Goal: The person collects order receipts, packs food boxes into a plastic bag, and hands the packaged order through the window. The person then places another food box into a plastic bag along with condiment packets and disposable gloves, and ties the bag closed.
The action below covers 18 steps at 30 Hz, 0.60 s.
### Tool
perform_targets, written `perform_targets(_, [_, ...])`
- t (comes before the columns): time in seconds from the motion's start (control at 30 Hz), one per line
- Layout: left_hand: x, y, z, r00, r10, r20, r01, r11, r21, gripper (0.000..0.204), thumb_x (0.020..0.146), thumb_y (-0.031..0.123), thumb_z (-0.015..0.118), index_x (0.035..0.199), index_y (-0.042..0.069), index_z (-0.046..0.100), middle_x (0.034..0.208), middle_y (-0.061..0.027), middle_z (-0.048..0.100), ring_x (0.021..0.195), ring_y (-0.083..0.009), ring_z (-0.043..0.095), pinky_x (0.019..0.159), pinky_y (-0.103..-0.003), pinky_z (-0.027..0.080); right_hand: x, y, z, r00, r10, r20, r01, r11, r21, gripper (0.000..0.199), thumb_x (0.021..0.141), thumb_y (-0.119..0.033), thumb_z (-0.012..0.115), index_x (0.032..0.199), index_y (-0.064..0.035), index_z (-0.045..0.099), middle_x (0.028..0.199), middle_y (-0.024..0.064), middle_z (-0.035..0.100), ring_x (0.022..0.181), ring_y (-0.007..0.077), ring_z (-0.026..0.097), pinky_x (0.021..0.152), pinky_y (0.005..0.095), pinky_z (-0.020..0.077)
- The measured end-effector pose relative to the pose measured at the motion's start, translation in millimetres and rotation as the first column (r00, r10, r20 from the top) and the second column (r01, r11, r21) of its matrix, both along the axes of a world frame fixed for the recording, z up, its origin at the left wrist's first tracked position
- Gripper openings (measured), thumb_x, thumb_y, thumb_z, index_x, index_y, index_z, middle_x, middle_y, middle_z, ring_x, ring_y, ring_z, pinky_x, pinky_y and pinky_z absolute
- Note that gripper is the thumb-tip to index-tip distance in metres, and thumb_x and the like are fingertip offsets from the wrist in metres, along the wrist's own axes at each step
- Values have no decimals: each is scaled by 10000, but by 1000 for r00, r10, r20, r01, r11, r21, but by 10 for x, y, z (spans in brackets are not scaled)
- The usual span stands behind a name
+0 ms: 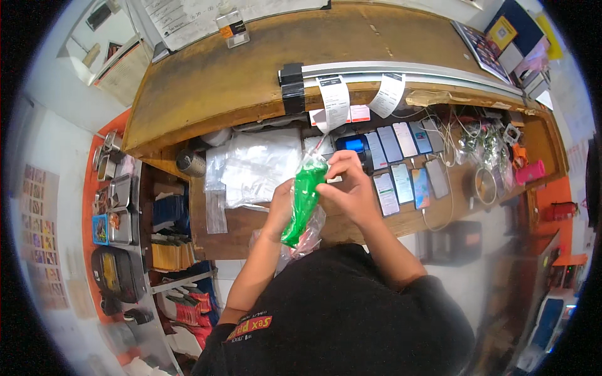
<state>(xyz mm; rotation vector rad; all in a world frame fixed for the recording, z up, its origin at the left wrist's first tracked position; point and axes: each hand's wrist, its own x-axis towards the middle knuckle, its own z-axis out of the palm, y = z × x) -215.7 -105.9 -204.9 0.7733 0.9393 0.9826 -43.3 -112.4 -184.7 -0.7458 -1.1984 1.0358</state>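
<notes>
Above the front of the wooden desk, I hold a long bright green item wrapped in clear plastic, tilted with its upper end to the right. What is inside the green wrap cannot be made out. My left hand grips it from the left side, its fingers partly hidden behind the plastic. On the right edge near the top, my right hand is closed in a pinch, thumb against the green surface and fingers curled at the plastic. Loose clear plastic hangs around the lower end.
Clear plastic bags lie in a stack on the left of the desk. Several smartphones stand in rows at right, among white cables. Two paper slips hang from the raised shelf. Metal trays sit far left.
</notes>
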Motion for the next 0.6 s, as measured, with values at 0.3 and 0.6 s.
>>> perform_targets(0.3, [-4,-51,-137,958,-59,-282,80,995,66,226,988,152,502,1032,-35,620,867,-29,640,732,-87,585,662,-258,479,-81,158,93,862,-310,401,255,949,186,248,744,-56,768,964,-54,655,1044,31,552,989,131,538,838,281,441])
perform_targets(0.6, [-44,-185,-67,828,-252,-500,374,913,160,419,895,357,673,1130,13,637,1065,-127,666,1036,-212,612,910,-323,465,-57,197,-365,940,-228,255,270,952,-145,103,835,-7,690,917,-15,627,862,30,635,797,82,585,716,225,470])
